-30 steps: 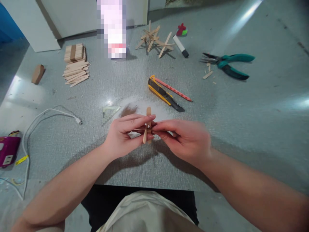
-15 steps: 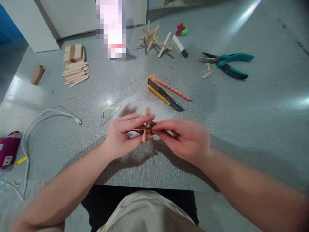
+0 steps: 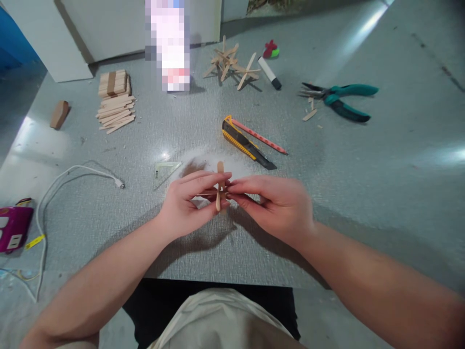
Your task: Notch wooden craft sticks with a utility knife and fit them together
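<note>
Crossed wooden craft sticks (image 3: 220, 168) are held up just above the table, between my two hands. My left hand (image 3: 192, 198) grips them from the left, with the fingers above and the thumb below. From the right, my right hand (image 3: 274, 203) pinches at the crossing with thumb and fingertips. The fingers cover much of the joint, so how the sticks fit together is hidden. A yellow and black utility knife (image 3: 247, 142) and a pink pencil (image 3: 259, 136) lie just beyond the hands.
Bundled and loose craft sticks (image 3: 115, 112) lie at the left. Joined sticks (image 3: 225, 60) stand at the back near a white marker (image 3: 269, 72). Teal-handled pliers (image 3: 348, 99) are at the right. A clear set square (image 3: 165, 172), white cable (image 3: 90, 169) and purple box (image 3: 14, 228) lie left.
The held craft sticks have turned slightly and shifted a little left between my fingers. Both hands keep their grip in nearly the same place. The whole view has moved slightly.
</note>
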Action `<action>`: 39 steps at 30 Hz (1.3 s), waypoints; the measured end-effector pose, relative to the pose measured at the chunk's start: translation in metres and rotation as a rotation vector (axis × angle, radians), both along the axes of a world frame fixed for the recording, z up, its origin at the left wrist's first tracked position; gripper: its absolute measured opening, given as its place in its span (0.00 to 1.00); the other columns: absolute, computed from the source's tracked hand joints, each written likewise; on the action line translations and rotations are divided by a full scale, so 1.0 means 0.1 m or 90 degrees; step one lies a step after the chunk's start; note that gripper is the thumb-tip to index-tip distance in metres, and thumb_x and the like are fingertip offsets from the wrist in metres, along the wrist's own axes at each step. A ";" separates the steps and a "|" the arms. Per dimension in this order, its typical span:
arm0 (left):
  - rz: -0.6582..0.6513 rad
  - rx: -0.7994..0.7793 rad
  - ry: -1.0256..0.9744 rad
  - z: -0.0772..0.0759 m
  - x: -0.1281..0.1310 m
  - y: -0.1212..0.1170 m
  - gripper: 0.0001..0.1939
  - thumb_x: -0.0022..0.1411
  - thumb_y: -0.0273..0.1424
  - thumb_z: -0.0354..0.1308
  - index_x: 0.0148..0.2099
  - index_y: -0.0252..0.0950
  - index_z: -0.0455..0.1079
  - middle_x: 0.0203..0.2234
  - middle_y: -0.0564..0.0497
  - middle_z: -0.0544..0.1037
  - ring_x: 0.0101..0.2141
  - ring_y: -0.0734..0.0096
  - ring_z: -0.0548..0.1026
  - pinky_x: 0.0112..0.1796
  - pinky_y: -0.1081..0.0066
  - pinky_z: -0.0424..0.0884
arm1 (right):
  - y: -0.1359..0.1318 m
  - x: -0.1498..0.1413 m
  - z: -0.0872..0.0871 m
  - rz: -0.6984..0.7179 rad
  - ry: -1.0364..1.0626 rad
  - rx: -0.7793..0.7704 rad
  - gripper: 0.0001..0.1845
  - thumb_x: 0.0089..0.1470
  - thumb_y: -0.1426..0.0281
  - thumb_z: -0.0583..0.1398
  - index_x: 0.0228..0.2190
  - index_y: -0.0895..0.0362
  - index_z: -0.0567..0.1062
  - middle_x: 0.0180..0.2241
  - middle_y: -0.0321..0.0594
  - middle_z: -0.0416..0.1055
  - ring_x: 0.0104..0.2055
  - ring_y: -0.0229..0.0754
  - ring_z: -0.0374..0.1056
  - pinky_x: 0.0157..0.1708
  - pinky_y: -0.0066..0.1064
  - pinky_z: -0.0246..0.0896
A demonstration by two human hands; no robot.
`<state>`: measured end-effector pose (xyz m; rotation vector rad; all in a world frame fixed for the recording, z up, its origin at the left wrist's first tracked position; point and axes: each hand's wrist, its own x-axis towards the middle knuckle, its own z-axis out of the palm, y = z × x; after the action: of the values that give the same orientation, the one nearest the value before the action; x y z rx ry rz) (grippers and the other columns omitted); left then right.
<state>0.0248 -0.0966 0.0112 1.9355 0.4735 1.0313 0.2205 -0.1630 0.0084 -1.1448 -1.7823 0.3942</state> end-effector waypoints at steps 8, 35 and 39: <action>-0.083 0.000 0.012 0.05 -0.14 0.09 0.23 0.69 0.39 0.58 0.64 0.42 0.71 0.52 0.42 0.80 0.48 0.62 0.80 0.46 0.63 0.80 | 0.03 0.02 0.01 0.007 0.013 -0.027 0.10 0.62 0.77 0.63 0.39 0.50 0.80 0.40 0.34 0.84 0.41 0.39 0.81 0.44 0.30 0.76; 0.373 -0.193 -0.022 -0.02 -0.14 0.29 0.10 0.61 0.33 0.65 0.46 0.40 0.79 0.32 0.53 0.84 0.34 0.74 0.81 0.38 0.72 0.78 | 0.14 0.15 -0.08 0.157 -0.035 -0.081 0.09 0.61 0.74 0.62 0.39 0.48 0.80 0.37 0.36 0.83 0.37 0.41 0.80 0.38 0.33 0.77; 0.378 -0.202 0.088 -0.02 -0.19 0.30 0.09 0.57 0.33 0.69 0.41 0.37 0.80 0.29 0.51 0.83 0.29 0.73 0.80 0.32 0.72 0.76 | 0.27 0.31 -0.20 -0.120 0.017 -0.043 0.02 0.59 0.69 0.64 0.33 0.50 0.78 0.37 0.39 0.82 0.41 0.47 0.80 0.43 0.42 0.77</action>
<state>0.0061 -0.0669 0.0094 1.6132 1.2653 1.1001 0.2518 -0.1357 -0.0119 -1.3365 -1.6316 0.3571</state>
